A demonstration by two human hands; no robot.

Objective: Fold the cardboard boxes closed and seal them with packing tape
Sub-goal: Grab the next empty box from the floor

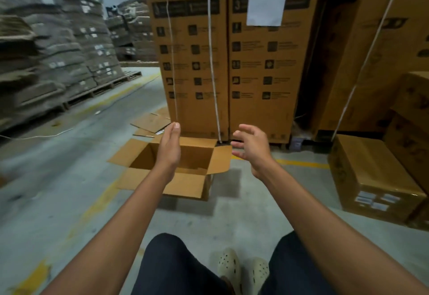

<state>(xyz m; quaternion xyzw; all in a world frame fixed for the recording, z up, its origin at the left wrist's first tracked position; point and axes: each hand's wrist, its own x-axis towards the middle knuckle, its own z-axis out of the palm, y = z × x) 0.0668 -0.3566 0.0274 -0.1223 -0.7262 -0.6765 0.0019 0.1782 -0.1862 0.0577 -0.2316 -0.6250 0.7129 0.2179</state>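
The left hand (170, 146), fingers pressed together, hides part of the open cardboard box (185, 185) on the floor (69, 178); inside, its bottom flaps show. The right hand (251, 148) has its fingers spread, touching nothing.

head view | worn on head | faces forward and down | floor (58, 190) near below

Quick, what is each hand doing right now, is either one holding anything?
Left hand: open, fingers straight, holding nothing.
Right hand: open, fingers spread, holding nothing.
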